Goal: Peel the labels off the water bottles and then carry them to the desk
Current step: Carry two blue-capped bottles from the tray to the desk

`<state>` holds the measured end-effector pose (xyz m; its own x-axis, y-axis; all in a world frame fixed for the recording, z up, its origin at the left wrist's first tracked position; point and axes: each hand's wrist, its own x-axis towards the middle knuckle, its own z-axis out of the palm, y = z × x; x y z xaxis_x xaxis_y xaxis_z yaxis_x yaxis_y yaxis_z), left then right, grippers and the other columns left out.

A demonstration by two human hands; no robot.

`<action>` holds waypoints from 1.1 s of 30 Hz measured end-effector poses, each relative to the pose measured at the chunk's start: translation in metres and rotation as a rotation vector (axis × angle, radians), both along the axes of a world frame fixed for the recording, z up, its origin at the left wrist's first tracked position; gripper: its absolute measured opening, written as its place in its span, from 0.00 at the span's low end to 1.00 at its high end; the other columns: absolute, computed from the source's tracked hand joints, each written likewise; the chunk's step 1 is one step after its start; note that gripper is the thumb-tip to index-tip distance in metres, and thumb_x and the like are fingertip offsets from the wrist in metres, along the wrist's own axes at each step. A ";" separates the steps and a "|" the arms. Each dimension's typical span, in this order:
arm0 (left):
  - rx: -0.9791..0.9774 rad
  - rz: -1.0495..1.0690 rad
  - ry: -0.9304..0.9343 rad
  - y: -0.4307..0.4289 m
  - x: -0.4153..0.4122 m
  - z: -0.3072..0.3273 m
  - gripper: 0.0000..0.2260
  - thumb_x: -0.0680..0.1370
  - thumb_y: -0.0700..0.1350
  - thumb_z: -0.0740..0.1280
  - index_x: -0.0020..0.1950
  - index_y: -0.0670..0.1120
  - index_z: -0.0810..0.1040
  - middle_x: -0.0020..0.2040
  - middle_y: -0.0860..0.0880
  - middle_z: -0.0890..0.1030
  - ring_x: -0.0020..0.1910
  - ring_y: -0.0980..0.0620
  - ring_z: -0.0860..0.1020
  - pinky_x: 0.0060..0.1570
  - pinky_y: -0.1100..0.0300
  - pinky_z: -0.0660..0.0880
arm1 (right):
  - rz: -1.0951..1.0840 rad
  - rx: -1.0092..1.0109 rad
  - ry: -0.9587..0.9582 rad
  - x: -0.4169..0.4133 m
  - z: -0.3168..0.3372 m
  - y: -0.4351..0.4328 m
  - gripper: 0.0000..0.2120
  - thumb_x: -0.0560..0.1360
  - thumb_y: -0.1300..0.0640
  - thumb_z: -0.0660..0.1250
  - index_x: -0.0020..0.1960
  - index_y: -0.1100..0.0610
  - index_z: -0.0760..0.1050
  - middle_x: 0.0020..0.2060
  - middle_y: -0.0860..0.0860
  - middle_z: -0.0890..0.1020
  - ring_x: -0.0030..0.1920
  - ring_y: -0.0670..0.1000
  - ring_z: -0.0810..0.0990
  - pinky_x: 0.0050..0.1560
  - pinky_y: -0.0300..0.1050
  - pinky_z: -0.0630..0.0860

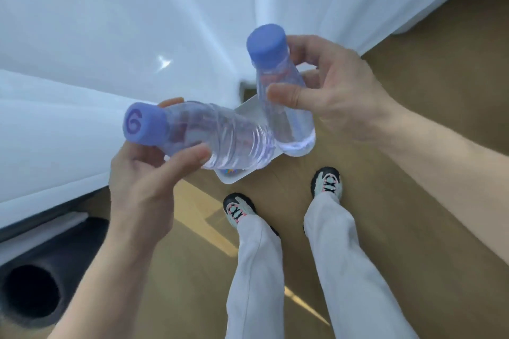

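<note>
- A white-sheeted bed (96, 36) fills the upper left, beside a wooden floor (427, 49) on which the person is standing. No desk is in view.
- In the lower left corner a dark, tube-like opening (27, 294) is seen; what it belongs to cannot be told.
- The left bottle (220, 140) is gripped by the left hand (143, 181), with the thumb curled over the near side and fingertips wrapped behind the neck. It is held in the air by the bed's edge. Its long axis is close to level, with its purple cap (144, 124) pointed left and toward the camera and its base to the right.
- Below the two bases a white object (234, 176) is partly hidden and cannot be identified.
- The right bottle (283, 113) is held in the right hand (338, 96), with the thumb pressed on its front and the fingers curled behind. Its long axis is steep, with the cap (265, 41) up toward the camera and the base down. Whether the two bases touch cannot be told.
- No label is seen on either clear body, so the peeling is judged done. The carrying to the desk and the setting down are judged to remain.
</note>
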<state>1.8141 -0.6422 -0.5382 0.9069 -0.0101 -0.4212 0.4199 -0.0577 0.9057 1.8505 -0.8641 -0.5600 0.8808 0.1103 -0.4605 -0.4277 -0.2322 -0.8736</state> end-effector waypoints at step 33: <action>-0.144 1.138 -0.575 0.038 -0.403 0.512 0.26 0.60 0.51 0.78 0.53 0.42 0.77 0.51 0.31 0.78 0.50 0.31 0.79 0.50 0.33 0.76 | 1.099 0.618 -0.125 -0.291 0.545 0.232 0.15 0.77 0.49 0.60 0.51 0.58 0.79 0.42 0.58 0.82 0.36 0.49 0.83 0.33 0.50 0.81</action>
<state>1.4109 -0.6039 -0.0259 0.4848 0.8742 -0.0278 -0.2837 0.1872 0.9405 1.5593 -0.6326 -0.0147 0.2222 0.9750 0.0087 -0.1759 0.0489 -0.9832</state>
